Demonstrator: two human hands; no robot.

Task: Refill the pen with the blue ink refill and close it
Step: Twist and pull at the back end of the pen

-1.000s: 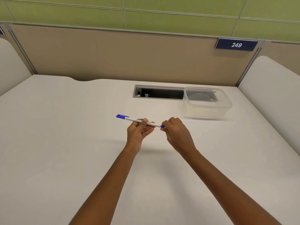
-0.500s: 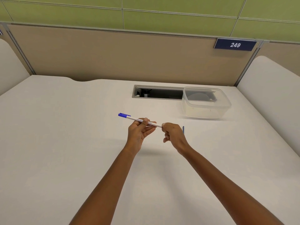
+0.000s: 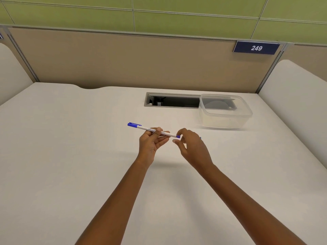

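**A:** How far along is the refilling looking?

**B:** Early, I'm guessing. The left grip (image 3: pixel 153 141) is holding the pen (image 3: pixel 146 128) by the middle of its white barrel, thumb on top. The pen is lying level in the air above the counter (image 3: pixel 70 156), at the middle of the frame. The blue cap (image 3: pixel 134 124) is sitting on the end that is pointing to the upper left.

**A:** And the other end?

**B:** The right grip (image 3: pixel 192 147) is hovering at the blue end plug (image 3: pixel 178 136), thumb and forefinger curling narrowly around it. Whether they are pinching it or only nearing it, I cannot tell.

**A:** Is the blue refill showing?

**B:** A thin blue sliver (image 3: pixel 200 138) is peeking out just behind the right grip, low by the counter. It may be the refill, but it is too small to be sure. If it is, putting it in and closing the pen are both remaining.

**A:** What is surrounding them?

**B:** The pale counter is filling most of the frame. A clear plastic box (image 3: pixel 224 119) is standing at the upper right, overlapping one end of a dark cable slot (image 3: pixel 173 102). Behind, a beige partition (image 3: pixel 123 59) is running across, carrying a dark plate (image 3: pixel 256 48) reading 249. A green wall (image 3: pixel 177 20) is showing above it.
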